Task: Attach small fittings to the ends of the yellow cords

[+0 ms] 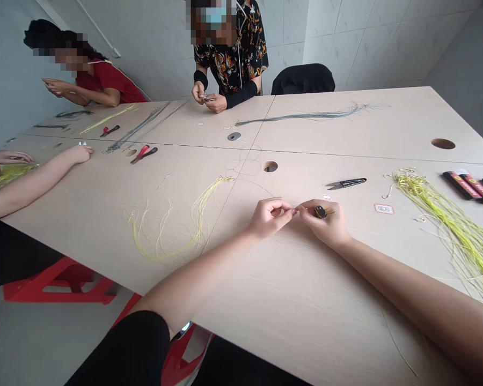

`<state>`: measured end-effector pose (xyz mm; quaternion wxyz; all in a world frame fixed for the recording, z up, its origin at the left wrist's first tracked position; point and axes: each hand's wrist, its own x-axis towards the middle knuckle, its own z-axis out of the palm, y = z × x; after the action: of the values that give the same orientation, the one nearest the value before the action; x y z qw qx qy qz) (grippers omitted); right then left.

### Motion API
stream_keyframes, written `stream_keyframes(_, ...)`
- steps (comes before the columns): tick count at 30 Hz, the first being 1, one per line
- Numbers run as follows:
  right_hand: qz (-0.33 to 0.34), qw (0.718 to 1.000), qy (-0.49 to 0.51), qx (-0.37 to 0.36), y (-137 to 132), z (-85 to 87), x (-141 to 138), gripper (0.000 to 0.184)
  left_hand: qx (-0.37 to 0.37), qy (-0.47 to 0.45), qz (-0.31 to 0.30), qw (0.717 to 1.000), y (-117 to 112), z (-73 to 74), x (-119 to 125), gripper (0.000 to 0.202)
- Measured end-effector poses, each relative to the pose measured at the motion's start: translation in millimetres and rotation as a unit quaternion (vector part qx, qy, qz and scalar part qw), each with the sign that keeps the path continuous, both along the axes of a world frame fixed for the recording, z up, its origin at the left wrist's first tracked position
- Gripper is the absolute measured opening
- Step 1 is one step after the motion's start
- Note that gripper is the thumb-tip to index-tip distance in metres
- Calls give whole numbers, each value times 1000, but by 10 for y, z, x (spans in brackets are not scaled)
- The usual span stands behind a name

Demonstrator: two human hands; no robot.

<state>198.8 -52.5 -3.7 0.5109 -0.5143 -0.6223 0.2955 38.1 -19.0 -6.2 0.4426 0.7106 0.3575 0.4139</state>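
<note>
In the head view my left hand is closed in a pinch, its thumb and forefinger meeting the fingertips of my right hand. A thin line curves over the table to the left fingertips; what sits right between the fingers is too small to make out. A small dark tool with a rounded end sticks up from my closed right hand. Thread snips lie just beyond that hand. Left of my hands is a loose bunch of yellow lines, fanned out in a curve.
At right lie a thick yellow line bundle, a red-edged label and black-and-red packs. Red-and-black cutters and a grey-green bundle lie farther off. The table has round holes. Several people work around it.
</note>
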Motion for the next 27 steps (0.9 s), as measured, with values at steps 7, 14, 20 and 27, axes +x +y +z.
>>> stream_keyframes(7,16,1000,8,-11,1,-3,5,17,1,-17,-13,1000,-15,14,6,35)
stream_keyframes(14,30,999,10,-23,14,-3,11,17,-8,-49,-23,999,-16,27,14,30)
stream_keyframes(20,23,999,5,-29,10,20,3,17,-12,-58,-24,998,-15,19,13,25)
stream_keyframes(27,14,993,22,-112,66,-4,2,21,-19,-73,5,997,9,-38,16,26)
